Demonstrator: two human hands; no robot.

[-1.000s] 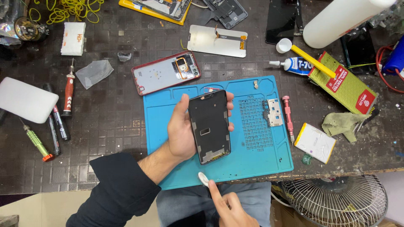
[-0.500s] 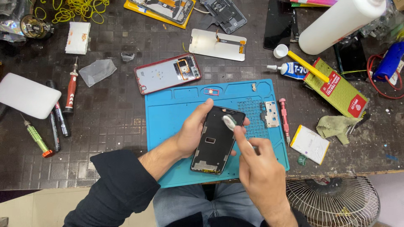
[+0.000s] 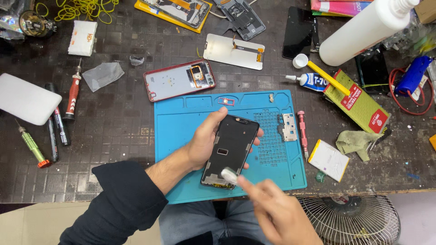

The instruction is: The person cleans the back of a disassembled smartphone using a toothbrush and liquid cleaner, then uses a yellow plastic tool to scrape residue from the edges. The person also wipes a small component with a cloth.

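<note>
My left hand (image 3: 204, 138) grips a black phone screen assembly (image 3: 230, 149), back side up, tilted over the blue repair mat (image 3: 181, 122). My right hand (image 3: 277, 213) comes in from below and pinches a small white pad (image 3: 229, 174). The pad rests on the lower end of the black assembly. Both arms wear dark sleeves.
A red phone frame (image 3: 179, 80) lies just beyond the mat, a white panel (image 3: 234, 51) further back. Red screwdriver (image 3: 302, 134), metal part (image 3: 288, 127), glue tube (image 3: 311, 81), white bottle (image 3: 363, 31) and cloth (image 3: 356, 141) sit right. Screwdrivers and pens (image 3: 56, 127) lie left. A fan (image 3: 349, 220) stands below the table edge.
My right hand rose from below the mat with the white pad, touched the upper part of the black assembly, then slid down to its lower end. My left hand tilted the assembly.
</note>
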